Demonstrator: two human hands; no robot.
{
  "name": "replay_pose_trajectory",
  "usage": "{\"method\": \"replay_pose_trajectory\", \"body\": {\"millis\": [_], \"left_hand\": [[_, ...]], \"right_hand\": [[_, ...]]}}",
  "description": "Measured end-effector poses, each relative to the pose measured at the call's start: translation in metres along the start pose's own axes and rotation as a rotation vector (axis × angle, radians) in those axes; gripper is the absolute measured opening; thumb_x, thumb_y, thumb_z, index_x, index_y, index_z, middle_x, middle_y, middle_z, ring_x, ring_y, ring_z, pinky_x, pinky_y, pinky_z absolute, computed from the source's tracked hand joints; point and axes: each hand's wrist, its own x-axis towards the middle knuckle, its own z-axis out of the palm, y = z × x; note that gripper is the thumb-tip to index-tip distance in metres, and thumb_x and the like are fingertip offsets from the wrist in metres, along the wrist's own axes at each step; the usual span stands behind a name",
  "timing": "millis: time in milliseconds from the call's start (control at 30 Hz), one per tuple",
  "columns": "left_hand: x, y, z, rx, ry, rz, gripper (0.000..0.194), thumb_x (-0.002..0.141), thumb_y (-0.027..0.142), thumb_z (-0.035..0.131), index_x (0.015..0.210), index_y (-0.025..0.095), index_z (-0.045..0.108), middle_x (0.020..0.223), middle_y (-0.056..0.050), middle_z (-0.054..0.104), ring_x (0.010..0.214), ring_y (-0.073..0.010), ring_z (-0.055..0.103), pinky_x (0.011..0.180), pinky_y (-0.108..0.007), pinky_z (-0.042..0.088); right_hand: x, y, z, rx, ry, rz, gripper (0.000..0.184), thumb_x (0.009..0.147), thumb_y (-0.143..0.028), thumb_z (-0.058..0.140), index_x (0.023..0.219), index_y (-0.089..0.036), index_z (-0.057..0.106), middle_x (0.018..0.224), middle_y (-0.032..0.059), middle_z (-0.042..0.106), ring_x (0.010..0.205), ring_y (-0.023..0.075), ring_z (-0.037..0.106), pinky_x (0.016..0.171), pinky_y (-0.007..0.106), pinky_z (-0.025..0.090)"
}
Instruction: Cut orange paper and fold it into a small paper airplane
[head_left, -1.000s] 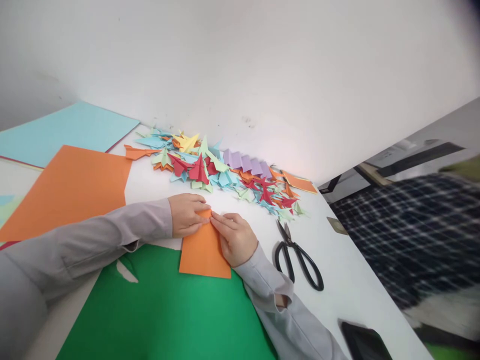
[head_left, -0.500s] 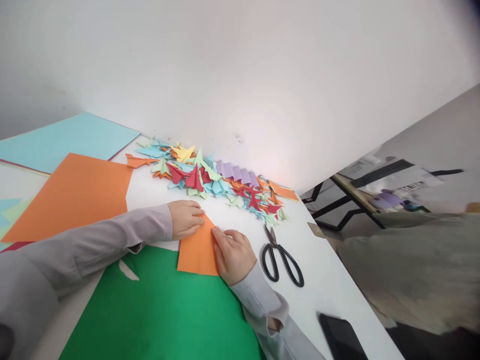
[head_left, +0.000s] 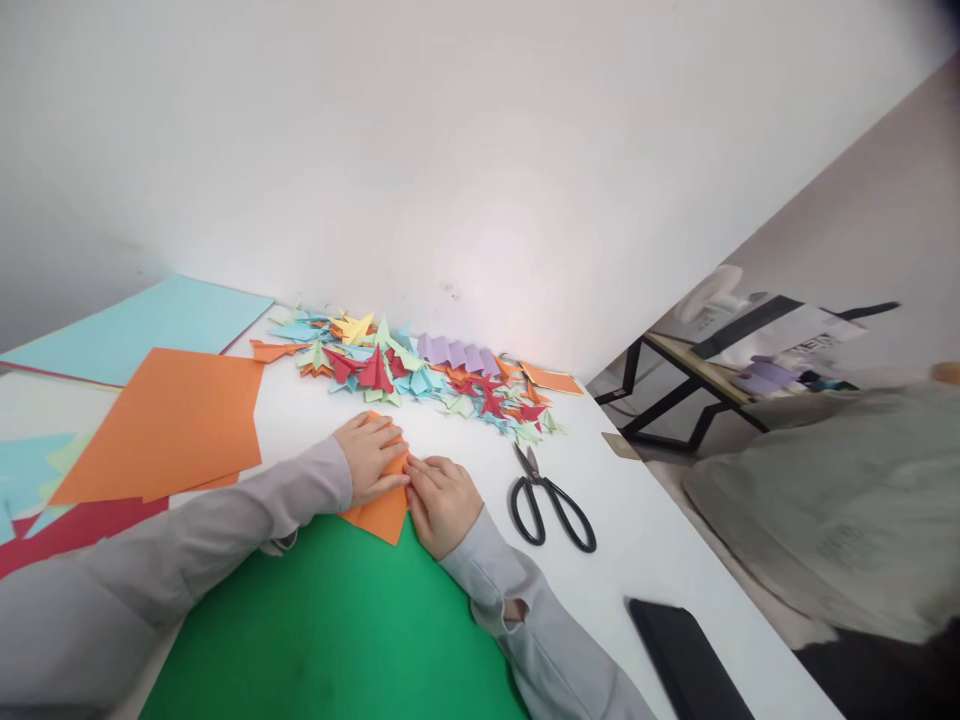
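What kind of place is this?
Probably a paper-craft corner: a white table holds a heap of folded paper planes, black-handled scissors and a large orange sheet.

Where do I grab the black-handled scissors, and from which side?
Grip the scissors by the black loops, probably from the near side with the right hand, the closer one, once it's off the orange paper. They lie flat, loops toward you, with the parted blades pointing away, toward the paper pile.
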Motion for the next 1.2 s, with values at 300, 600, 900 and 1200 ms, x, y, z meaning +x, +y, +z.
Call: {"method": "replay_pose_trajectory", "body": {"millis": [300, 600, 900, 1200], "left_hand": [[-0.002, 0.006, -0.003, 0.062, -0.007, -0.083, 0.051, 0.086, 0.049, 0.032, 0.119, 0.016, 0.052, 0.124, -0.010, 0.053, 0.119, -0.0294, 0.040, 0.100, -0.049, 0.021], [0.009, 0.002, -0.002, 0.138, 0.002, -0.089, 0.051, 0.085, 0.048, 0.034, 0.114, 0.012, 0.055, 0.113, -0.016, 0.056, 0.105, -0.0286, 0.049, 0.095, -0.051, 0.027], [0.004, 0.025, -0.003, 0.170, 0.007, -0.251, 0.060, 0.083, 0.052, 0.033, 0.118, 0.008, 0.054, 0.129, -0.020, 0.046, 0.120, -0.0338, 0.038, 0.098, -0.051, 0.025], [0.008, 0.042, -0.010, 0.119, -0.145, -0.350, 0.062, 0.083, 0.052, 0.032, 0.121, 0.006, 0.051, 0.135, -0.021, 0.038, 0.125, -0.0345, 0.033, 0.098, -0.051, 0.025]], "right_hand": [[0.001, 0.000, 0.000, 0.113, -0.044, 0.049, 0.025, 0.077, -0.018, 0.047, 0.097, -0.013, 0.061, 0.100, 0.0084, 0.067, 0.087, 0.0220, 0.053, 0.075, 0.035, 0.043], [0.005, -0.004, -0.008, 0.069, -0.142, 0.147, 0.035, 0.074, -0.018, 0.048, 0.108, -0.012, 0.052, 0.087, 0.0109, 0.063, 0.088, 0.0228, 0.053, 0.077, 0.035, 0.042], [0.003, -0.001, -0.004, 0.110, -0.125, 0.188, 0.045, 0.072, -0.017, 0.046, 0.116, -0.008, 0.045, 0.106, 0.0149, 0.061, 0.092, 0.0235, 0.054, 0.083, 0.039, 0.040], [0.003, 0.000, 0.000, 0.188, -0.083, 0.236, 0.049, 0.066, -0.014, 0.045, 0.115, -0.006, 0.046, 0.103, 0.0156, 0.062, 0.094, 0.0251, 0.054, 0.084, 0.040, 0.042]]}}
